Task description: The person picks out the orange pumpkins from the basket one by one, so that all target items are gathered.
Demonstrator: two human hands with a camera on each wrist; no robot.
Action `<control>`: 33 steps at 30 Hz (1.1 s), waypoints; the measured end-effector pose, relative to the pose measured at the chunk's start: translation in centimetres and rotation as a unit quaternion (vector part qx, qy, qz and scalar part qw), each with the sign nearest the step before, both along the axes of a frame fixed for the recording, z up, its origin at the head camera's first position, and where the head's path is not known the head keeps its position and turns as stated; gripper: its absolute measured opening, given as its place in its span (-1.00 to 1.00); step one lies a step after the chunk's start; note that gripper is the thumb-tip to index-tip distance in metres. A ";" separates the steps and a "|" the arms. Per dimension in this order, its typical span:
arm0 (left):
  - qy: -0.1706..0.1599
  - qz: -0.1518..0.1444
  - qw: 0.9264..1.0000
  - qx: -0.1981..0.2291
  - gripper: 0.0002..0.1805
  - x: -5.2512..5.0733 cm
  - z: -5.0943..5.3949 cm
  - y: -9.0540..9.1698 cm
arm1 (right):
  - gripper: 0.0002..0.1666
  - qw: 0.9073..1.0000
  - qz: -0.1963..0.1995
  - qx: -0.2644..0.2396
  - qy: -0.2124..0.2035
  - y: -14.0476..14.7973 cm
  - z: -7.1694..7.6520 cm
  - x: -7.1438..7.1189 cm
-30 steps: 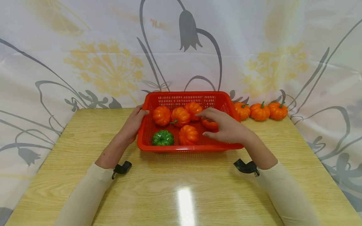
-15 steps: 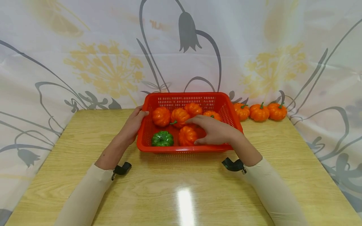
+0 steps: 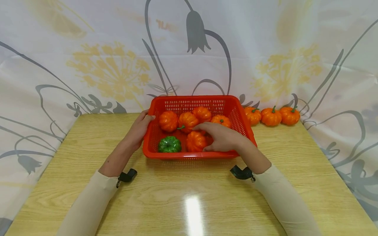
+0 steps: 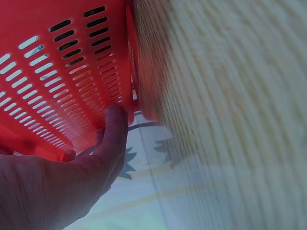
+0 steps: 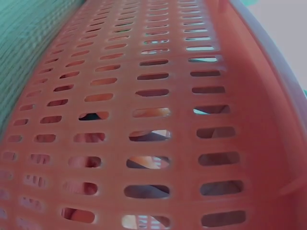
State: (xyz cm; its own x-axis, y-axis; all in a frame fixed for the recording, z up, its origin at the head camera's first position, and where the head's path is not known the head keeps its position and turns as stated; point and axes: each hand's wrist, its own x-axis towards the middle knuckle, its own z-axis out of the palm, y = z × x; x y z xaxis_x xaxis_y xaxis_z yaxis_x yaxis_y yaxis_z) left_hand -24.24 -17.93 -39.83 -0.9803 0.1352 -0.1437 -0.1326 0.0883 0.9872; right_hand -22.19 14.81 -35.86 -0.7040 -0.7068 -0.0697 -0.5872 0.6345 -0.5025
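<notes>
Left hand [image 3: 139,130] clamps red slotted plastic basket [image 3: 174,155]; inside, right hand [image 3: 222,136] now grips another round orange pumpkin [image 3: 196,142], seemingly moving on

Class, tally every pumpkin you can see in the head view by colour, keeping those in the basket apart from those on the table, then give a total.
Orange pumpkins in the red basket: 5
Green pumpkin in the red basket: 1
Loose orange pumpkins on the table: 3
Total: 9
</notes>
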 end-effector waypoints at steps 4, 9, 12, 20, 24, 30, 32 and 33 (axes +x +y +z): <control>-0.001 0.003 1.000 0.002 -0.35 -0.1 -0.1 0.0 | -0.18 1.000 -0.006 -0.006 0.000 -0.1 -0.1 -0.1; 0.000 -0.002 1.000 -0.002 -0.35 -0.1 -0.1 0.0 | -0.21 1.000 -0.013 -0.011 0.001 0.0 0.0 0.0; 0.001 -0.005 1.000 -0.002 -0.35 -0.1 0.0 -0.1 | -0.22 1.000 -0.010 -0.020 0.004 0.1 0.0 0.0; -0.002 -0.005 1.000 0.001 -0.36 -0.1 -0.1 -0.2 | -0.23 0.999 -0.013 -0.025 0.023 0.1 0.0 0.1; -0.003 -0.006 1.000 0.001 -0.36 0.0 0.0 -0.2 | -0.23 0.999 -0.028 -0.023 0.033 0.2 0.2 0.3; -0.001 -0.008 1.000 0.001 -0.36 0.0 0.0 -0.2 | -0.22 0.998 -0.036 -0.040 0.042 0.3 0.2 0.3; 0.000 -0.009 1.000 0.001 -0.36 0.0 -0.1 -0.2 | -0.22 0.997 -0.039 -0.053 0.042 0.4 0.2 0.4; 0.000 -0.009 1.000 0.000 -0.36 -0.1 -0.1 -0.2 | -0.21 0.996 -0.040 -0.061 0.043 0.5 0.2 0.4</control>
